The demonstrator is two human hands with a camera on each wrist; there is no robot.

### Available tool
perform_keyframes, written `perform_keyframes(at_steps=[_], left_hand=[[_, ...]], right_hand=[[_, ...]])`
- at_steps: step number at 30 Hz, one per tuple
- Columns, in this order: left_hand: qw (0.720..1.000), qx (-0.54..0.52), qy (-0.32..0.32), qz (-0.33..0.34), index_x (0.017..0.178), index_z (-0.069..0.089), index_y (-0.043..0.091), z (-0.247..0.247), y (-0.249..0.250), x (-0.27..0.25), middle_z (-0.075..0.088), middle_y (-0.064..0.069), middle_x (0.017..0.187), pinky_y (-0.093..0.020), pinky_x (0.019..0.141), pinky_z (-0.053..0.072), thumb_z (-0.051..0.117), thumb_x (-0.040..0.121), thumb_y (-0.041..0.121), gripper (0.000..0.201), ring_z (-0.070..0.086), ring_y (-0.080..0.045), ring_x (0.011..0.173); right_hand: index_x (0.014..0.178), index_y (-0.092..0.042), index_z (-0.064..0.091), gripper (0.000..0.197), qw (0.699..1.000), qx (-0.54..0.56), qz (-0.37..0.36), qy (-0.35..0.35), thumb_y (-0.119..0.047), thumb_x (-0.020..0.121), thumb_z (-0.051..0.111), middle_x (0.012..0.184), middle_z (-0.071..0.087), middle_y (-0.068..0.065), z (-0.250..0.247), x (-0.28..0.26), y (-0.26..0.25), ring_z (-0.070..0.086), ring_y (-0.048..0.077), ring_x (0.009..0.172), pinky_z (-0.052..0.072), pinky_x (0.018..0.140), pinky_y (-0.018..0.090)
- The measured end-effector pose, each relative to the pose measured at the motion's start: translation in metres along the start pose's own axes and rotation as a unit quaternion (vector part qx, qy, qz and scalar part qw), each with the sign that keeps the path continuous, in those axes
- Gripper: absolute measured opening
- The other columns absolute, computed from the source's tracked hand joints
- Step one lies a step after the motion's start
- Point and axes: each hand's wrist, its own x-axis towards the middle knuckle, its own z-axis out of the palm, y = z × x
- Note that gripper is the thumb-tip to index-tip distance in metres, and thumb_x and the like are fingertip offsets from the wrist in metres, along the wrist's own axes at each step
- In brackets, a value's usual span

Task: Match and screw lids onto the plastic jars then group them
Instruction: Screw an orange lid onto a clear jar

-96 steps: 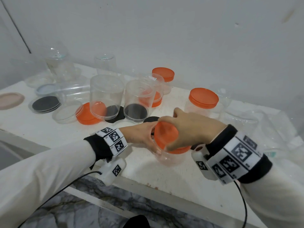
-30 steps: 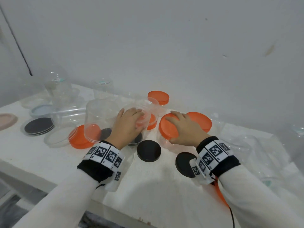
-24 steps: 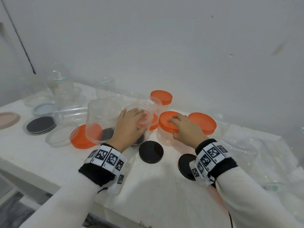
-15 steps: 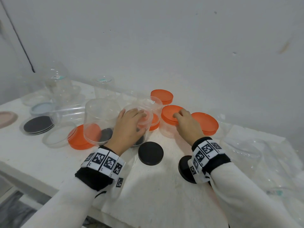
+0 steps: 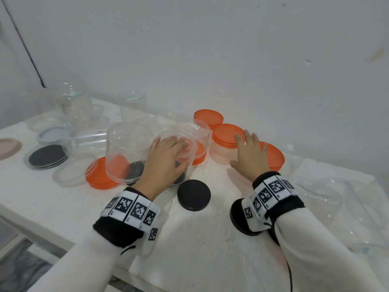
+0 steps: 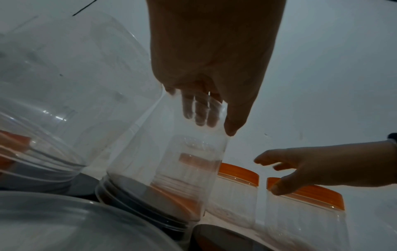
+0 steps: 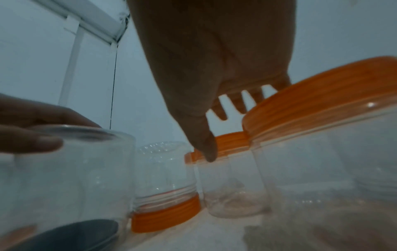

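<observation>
My left hand (image 5: 168,152) lies over the top of an upturned clear jar (image 5: 189,165) that stands on a black lid. Its fingers curl across the jar's base and its thumb runs down the side (image 6: 214,122). My right hand (image 5: 246,150) is open with spread fingers, just in front of a clear jar with an orange lid (image 5: 227,135), and holds nothing (image 7: 217,132). That jar stands between a small orange-lidded jar (image 5: 208,116) and a wide orange-lidded jar (image 5: 273,157). Two loose black lids (image 5: 193,194) lie near the front, one partly under my right wrist (image 5: 236,216).
A large upturned clear jar (image 5: 128,150) stands left of my left hand, by an orange lid (image 5: 99,180). Further left lie a clear lid (image 5: 71,173), stacked black lids (image 5: 47,154), a grey lid (image 5: 52,133) and a pink lid (image 5: 8,145). Crumpled plastic (image 5: 336,197) fills the right.
Earlier both hands held the orange-lidded jar at the front. My right hand pushed it back among the other orange-lidded jars and has let go; my left hand stays on the upturned jar.
</observation>
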Motion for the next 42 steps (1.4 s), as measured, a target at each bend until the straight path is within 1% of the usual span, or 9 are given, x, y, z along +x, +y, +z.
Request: perform_keyframes(at_steps=[5, 8, 11, 17, 19, 21, 25, 30, 42], left_hand=[[1.0, 0.006, 0.0, 0.0, 0.123, 0.058, 0.017, 0.001, -0.001, 0.0, 0.05, 0.0, 0.138, -0.037, 0.113, 0.006, 0.064, 0.085, 0.025, 0.04, 0.035, -0.019, 0.134], [1.0, 0.006, -0.001, -0.002, 0.123, 0.058, 0.017, 0.002, -0.002, 0.001, 0.05, 0.0, 0.138, -0.037, 0.113, 0.006, 0.064, 0.084, 0.025, 0.04, 0.035, -0.019, 0.134], [1.0, 0.008, -0.004, -0.001, 0.123, 0.058, 0.018, 0.001, -0.002, 0.001, 0.049, 0.001, 0.139, -0.036, 0.113, 0.006, 0.063, 0.085, 0.026, 0.04, 0.034, -0.019, 0.134], [1.0, 0.007, -0.003, 0.001, 0.124, 0.057, 0.017, 0.001, -0.002, 0.001, 0.049, 0.0, 0.139, -0.037, 0.113, 0.006, 0.063, 0.085, 0.027, 0.04, 0.035, -0.019, 0.134], [1.0, 0.006, -0.001, 0.001, 0.124, 0.058, 0.017, 0.001, -0.002, 0.001, 0.049, 0.0, 0.139, -0.037, 0.113, 0.006, 0.063, 0.085, 0.027, 0.04, 0.035, -0.019, 0.134], [1.0, 0.006, -0.001, 0.001, 0.123, 0.058, 0.017, 0.001, -0.002, 0.001, 0.049, 0.0, 0.139, -0.037, 0.113, 0.006, 0.063, 0.085, 0.027, 0.04, 0.035, -0.019, 0.134], [1.0, 0.004, 0.002, 0.002, 0.122, 0.059, 0.017, 0.001, -0.002, 0.001, 0.05, 0.0, 0.138, -0.037, 0.113, 0.007, 0.064, 0.084, 0.026, 0.039, 0.037, -0.02, 0.133], [1.0, 0.01, -0.002, 0.001, 0.123, 0.058, 0.018, 0.001, -0.001, 0.001, 0.05, 0.0, 0.138, -0.035, 0.112, 0.005, 0.063, 0.085, 0.027, 0.04, 0.036, -0.019, 0.134], [1.0, 0.015, -0.008, -0.004, 0.125, 0.056, 0.019, 0.0, -0.001, 0.001, 0.048, 0.001, 0.139, -0.035, 0.113, 0.004, 0.062, 0.086, 0.029, 0.041, 0.034, -0.018, 0.134]], right_hand=[[0.132, -0.006, 0.035, 0.054, 0.995, 0.024, 0.095, 0.002, -0.028, 0.089, 0.057, 0.137, 0.034, 0.017, 0.0, -0.023, 0.002, 0.03, 0.038, 0.128, 0.028, 0.105, 0.054], [0.122, -0.009, 0.045, 0.034, 0.997, 0.019, 0.065, 0.028, -0.017, 0.089, 0.052, 0.126, 0.044, 0.012, 0.001, -0.03, 0.001, 0.04, 0.032, 0.117, 0.037, 0.093, 0.045], [0.119, -0.01, 0.05, 0.031, 0.997, 0.05, 0.037, 0.049, -0.008, 0.088, 0.049, 0.122, 0.048, 0.009, 0.0, -0.036, -0.003, 0.044, 0.029, 0.111, 0.042, 0.084, 0.038], [0.115, -0.009, 0.054, 0.031, 0.993, 0.102, -0.034, 0.055, -0.004, 0.085, 0.049, 0.12, 0.053, 0.005, 0.004, -0.036, -0.007, 0.046, 0.026, 0.109, 0.041, 0.09, 0.043], [0.122, -0.01, 0.05, 0.037, 0.994, 0.094, -0.036, 0.041, -0.006, 0.085, 0.049, 0.129, 0.05, 0.007, 0.006, -0.033, -0.006, 0.042, 0.028, 0.12, 0.037, 0.098, 0.046], [0.138, -0.013, 0.037, 0.051, 0.997, 0.074, -0.028, 0.001, -0.01, 0.089, 0.05, 0.148, 0.034, 0.008, 0.005, -0.03, -0.004, 0.026, 0.03, 0.137, 0.025, 0.11, 0.052], [0.148, -0.023, 0.015, 0.068, 0.997, 0.063, -0.008, -0.038, -0.02, 0.092, 0.053, 0.158, 0.006, 0.0, 0.005, -0.02, -0.001, 0.001, 0.025, 0.145, 0.004, 0.109, 0.063], [0.149, -0.024, 0.008, 0.076, 0.998, 0.041, 0.008, -0.042, -0.023, 0.091, 0.055, 0.158, -0.002, -0.001, 0.011, -0.003, 0.007, -0.004, 0.025, 0.145, 0.003, 0.108, 0.065], [0.149, -0.025, 0.008, 0.077, 0.998, 0.045, 0.018, -0.038, -0.024, 0.09, 0.057, 0.159, 0.0, 0.0, 0.011, 0.012, 0.014, -0.002, 0.026, 0.145, 0.002, 0.107, 0.068]])
